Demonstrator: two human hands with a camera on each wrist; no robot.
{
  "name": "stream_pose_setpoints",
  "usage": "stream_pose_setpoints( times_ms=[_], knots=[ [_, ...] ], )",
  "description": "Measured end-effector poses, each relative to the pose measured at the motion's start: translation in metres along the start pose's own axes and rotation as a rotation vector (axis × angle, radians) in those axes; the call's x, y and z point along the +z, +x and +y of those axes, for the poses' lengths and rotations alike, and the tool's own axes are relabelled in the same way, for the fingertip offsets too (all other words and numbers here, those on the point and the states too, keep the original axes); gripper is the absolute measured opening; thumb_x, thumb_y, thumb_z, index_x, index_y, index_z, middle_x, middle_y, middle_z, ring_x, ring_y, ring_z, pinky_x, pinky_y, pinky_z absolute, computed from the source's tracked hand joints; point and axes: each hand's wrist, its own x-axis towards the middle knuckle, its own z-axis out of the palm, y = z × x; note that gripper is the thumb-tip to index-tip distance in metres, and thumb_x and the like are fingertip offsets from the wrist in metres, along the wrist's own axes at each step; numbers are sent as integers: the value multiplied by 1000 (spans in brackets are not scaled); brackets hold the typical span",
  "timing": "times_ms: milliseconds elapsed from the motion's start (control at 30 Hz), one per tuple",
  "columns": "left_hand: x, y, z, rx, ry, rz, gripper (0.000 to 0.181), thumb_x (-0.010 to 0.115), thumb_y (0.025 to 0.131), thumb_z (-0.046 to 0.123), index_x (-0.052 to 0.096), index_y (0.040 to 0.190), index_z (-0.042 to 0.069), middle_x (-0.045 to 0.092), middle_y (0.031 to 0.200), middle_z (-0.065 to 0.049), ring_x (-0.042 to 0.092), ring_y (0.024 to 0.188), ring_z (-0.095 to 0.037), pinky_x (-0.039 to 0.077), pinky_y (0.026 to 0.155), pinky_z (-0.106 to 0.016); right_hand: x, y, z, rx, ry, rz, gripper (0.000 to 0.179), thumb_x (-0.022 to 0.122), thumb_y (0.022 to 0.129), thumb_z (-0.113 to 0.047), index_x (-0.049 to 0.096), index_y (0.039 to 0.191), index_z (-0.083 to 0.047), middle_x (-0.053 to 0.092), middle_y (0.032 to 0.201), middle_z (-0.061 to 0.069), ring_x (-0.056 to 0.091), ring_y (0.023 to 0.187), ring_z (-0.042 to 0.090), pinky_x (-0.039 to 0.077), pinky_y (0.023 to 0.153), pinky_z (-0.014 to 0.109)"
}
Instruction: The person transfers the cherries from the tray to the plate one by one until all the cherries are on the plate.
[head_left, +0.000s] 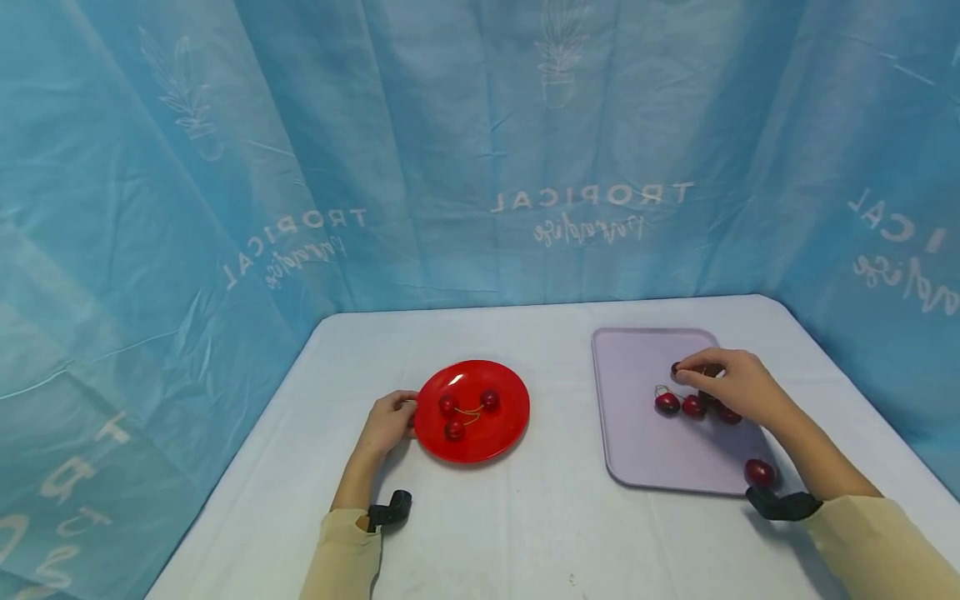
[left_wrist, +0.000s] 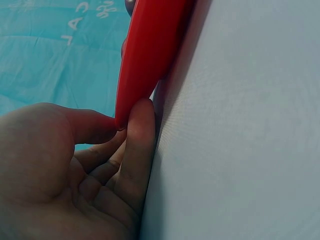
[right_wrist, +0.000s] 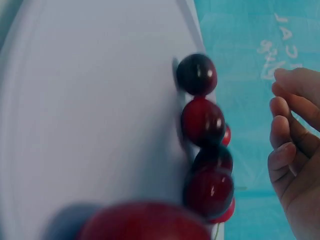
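At the left edge of a red plate [head_left: 491, 437], my left hand [head_left: 390, 423] grips the rim. In the left wrist view the thumb is on the plate's upper side and a finger [left_wrist: 141, 127] is under it. Three cherries [head_left: 490, 399] with joined stems lie on the plate. My right hand [head_left: 738, 385] hovers over a pale purple tray [head_left: 637, 450], fingers loosely bent beside a group of dark red cherries [head_left: 667, 404]. One small dark cherry [head_left: 676, 367] shows at the fingertips in the head view. The right wrist view shows nothing between the fingers [right_wrist: 282, 155].
A larger cherry [head_left: 761, 473] sits at the tray's near right corner, close to my right wrist. Both stand on a white-covered table [head_left: 555, 533]. Blue printed cloth [head_left: 465, 150] hangs around the back and sides.
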Motion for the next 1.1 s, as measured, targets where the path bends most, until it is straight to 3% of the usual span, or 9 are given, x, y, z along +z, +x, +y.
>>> stream_pose_setpoints(
  times_ms=[500,1100],
  knots=[
    [-1,-1,1,-6,2,2,31,49,98,16,60,122,0,64,97,-14,62,67,-20,56,63,-31,-12,-10,24,121,-11,24,42,64,91,-41,68,111,-5,66,97,11,54,89,29,50,60,29],
    [-1,-1,2,-8,0,0,31,49,98,16,59,122,0,64,97,-14,63,68,-21,56,63,-31,-15,-17,48,169,-49,19,45,65,90,-39,67,112,1,67,95,13,56,88,30,50,64,31]
  ],
)
